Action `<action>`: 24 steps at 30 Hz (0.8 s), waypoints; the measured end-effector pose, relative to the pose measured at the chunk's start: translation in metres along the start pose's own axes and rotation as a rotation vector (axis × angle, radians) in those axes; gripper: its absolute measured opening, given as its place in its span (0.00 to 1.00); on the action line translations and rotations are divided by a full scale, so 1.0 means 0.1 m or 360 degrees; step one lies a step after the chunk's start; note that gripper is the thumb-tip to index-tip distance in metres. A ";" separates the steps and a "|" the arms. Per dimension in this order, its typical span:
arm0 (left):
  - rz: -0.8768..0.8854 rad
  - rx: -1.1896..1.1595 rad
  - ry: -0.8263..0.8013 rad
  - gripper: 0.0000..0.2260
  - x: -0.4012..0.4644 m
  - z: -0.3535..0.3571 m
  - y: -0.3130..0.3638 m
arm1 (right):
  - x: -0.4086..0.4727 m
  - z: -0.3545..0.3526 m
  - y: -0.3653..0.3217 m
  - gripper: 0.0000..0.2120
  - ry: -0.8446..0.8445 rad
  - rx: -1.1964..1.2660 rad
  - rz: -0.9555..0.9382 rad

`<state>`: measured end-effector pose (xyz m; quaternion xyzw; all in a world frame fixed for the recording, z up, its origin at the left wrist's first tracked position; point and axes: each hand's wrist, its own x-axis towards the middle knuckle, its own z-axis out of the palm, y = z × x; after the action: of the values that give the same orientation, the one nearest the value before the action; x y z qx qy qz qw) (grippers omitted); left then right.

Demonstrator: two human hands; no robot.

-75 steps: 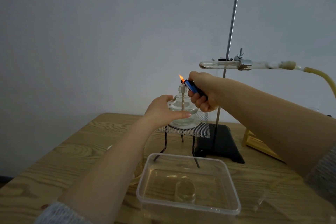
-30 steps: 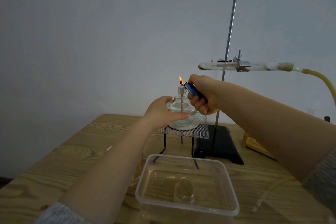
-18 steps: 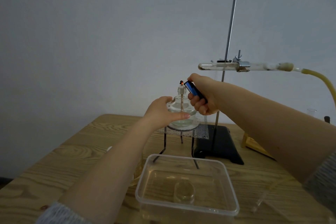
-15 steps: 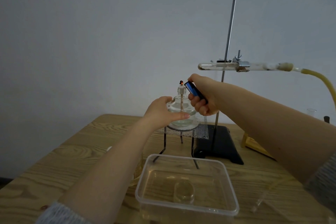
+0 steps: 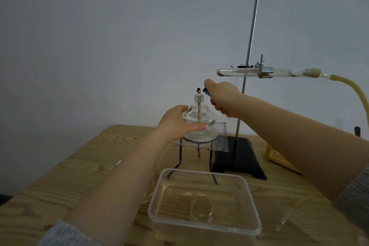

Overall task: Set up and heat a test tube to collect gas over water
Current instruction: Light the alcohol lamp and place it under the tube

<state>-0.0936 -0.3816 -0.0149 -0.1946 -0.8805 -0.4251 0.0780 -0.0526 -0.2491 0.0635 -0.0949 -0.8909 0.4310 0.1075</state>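
A glass alcohol lamp [image 5: 200, 118] stands on wire gauze [image 5: 217, 143] over a black tripod. My left hand [image 5: 175, 122] grips the lamp's left side. My right hand [image 5: 221, 100] is closed around a blue lighter [image 5: 206, 92], held just right of the wick [image 5: 198, 90], which shows only a small red glow. A test tube [image 5: 237, 72] lies horizontal in a clamp [image 5: 265, 72] on the stand rod [image 5: 252, 26], up and right of the lamp. A yellow rubber hose [image 5: 353, 90] leaves its stopper.
A clear plastic tub [image 5: 157, 195] holding water and a sunken glass jar [image 5: 201, 208] sits at the near edge of the wooden table [image 5: 65, 175]. The stand's black base [image 5: 239, 156] is behind it. A wooden rack [image 5: 279, 160] lies at right.
The lighter's flame at the wick has gone out, leaving a faint red glow on the wick. Both hands have stayed in place at the lamp.
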 end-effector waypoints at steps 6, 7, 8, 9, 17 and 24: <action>0.0001 0.0002 -0.0003 0.43 0.00 0.00 -0.01 | 0.07 0.04 0.07 0.19 0.0127 -0.0194 -0.0249; 0.0005 0.0005 -0.0003 0.43 0.00 0.00 0.00 | 0.08 0.04 0.08 0.19 0.0144 -0.0217 -0.0275; 0.0008 0.0004 -0.0001 0.43 0.00 0.00 0.00 | 0.09 0.04 0.08 0.19 0.0156 -0.0250 -0.0293; 0.0009 0.0000 0.0001 0.43 0.00 0.00 0.00 | 0.10 0.04 0.10 0.19 0.0162 -0.0293 -0.0307; 0.0019 -0.0018 0.0002 0.43 -0.01 0.00 0.00 | 0.17 0.05 0.20 0.21 0.0306 -0.0552 -0.0444; 0.0012 -0.0033 0.0006 0.42 -0.02 0.00 0.01 | 0.20 0.03 0.23 0.21 0.0409 -0.0705 -0.0529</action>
<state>-0.0916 -0.3811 -0.0149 -0.1978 -0.8751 -0.4344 0.0792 -0.0713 -0.2321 0.0456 -0.0227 -0.9456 0.1873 0.2650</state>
